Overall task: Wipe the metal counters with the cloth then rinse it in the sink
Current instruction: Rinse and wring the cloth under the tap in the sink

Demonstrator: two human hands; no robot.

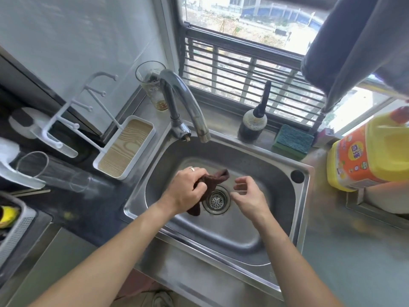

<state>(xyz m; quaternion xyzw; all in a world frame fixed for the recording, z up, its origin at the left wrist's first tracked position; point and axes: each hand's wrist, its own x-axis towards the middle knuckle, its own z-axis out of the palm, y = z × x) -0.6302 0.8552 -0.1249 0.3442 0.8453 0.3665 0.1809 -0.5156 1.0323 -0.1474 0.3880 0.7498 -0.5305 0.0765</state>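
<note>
- The left hand was over the sink, its fingers closed on the brown cloth
- The cloth was bunched in that grip; one end stuck out toward the tap side and the other hung below the wrist, just left of the drain
- The right hand was just right of the drain, apart from the cloth, with fingers loosely curled, open and empty
- The tap arched over the back rim; no water showed at its spout
- On the table behind the sink stood a glass, a dark bottle and a sponge
- A yellow jug stood to the right, a white tray to the left
</note>
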